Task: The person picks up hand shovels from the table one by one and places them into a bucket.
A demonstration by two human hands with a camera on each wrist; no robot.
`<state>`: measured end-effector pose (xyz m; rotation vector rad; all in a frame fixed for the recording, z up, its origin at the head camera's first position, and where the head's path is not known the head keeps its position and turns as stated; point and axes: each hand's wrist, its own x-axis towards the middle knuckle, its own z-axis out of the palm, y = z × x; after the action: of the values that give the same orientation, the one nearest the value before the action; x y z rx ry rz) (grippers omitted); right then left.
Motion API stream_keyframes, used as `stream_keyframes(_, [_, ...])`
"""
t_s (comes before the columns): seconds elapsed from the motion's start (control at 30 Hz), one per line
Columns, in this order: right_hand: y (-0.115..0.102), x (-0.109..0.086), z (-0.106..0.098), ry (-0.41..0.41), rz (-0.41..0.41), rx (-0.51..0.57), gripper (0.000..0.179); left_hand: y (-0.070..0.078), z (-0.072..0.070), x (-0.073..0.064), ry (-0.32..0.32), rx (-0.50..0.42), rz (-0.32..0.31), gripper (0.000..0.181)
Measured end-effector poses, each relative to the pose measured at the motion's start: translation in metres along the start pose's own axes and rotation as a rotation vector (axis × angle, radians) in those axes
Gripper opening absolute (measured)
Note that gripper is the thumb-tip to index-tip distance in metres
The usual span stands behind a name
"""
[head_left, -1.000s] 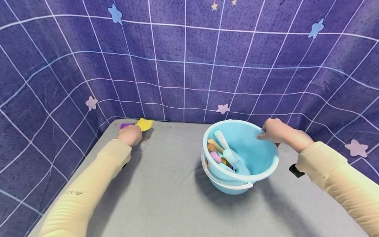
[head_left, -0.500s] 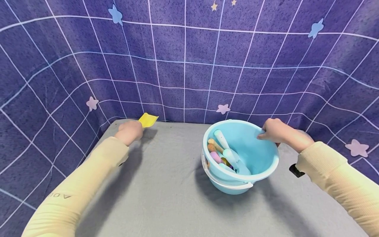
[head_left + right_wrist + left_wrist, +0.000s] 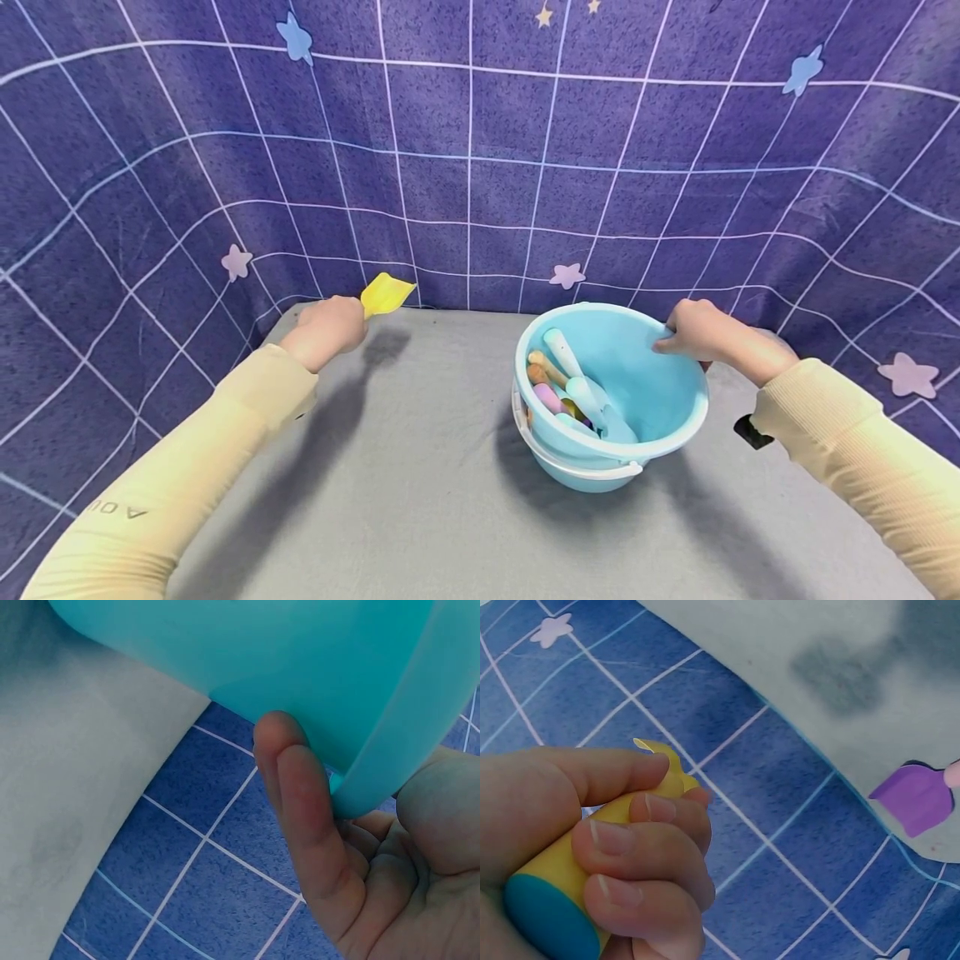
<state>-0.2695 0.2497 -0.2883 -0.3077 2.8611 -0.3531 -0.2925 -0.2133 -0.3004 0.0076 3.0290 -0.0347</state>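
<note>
My left hand [image 3: 330,329] grips the handle of a yellow toy shovel [image 3: 386,293] above the far left of the table, its blade pointing right and up. The left wrist view shows the fingers curled round the yellow handle [image 3: 555,859], which ends in a teal cap. A light-blue bucket [image 3: 645,375] stands tilted at right of centre. My right hand [image 3: 697,329] pinches its far right rim, thumb inside and fingers along the outer wall [image 3: 225,652]. Inside lie several toy tools, among them a pale-blue handle [image 3: 562,354] and a pink one [image 3: 547,398].
A purple toy shovel [image 3: 919,796] lies on the table, seen in the left wrist view; the left hand hides it in the head view. Purple-blue cloth [image 3: 465,192] with a white grid and stars hangs behind the grey table [image 3: 427,467] and at its sides.
My left hand has lifted the yellow shovel from the table and carried it slightly right. The right hand and the bucket have stayed in place.
</note>
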Motion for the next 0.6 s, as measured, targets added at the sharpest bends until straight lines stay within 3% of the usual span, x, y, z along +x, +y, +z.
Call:
stream_keyframes(0.13, [0.001, 0.0, 0.0, 0.0, -0.003, -0.001, 0.027, 0.005, -0.005, -0.005, 0.008, 0.003, 0.014, 0.023])
stream_keyframes(0.47, [0.001, 0.001, 0.001, 0.011, -0.003, -0.021, 0.028, 0.013, -0.019, -0.021, 0.123, 0.025, 0.121, 0.028])
stream_keyframes(0.6, [0.001, 0.001, 0.001, 0.006, -0.001, -0.013, 0.028, 0.018, -0.028, -0.028, 0.135, 0.041, 0.144, 0.026])
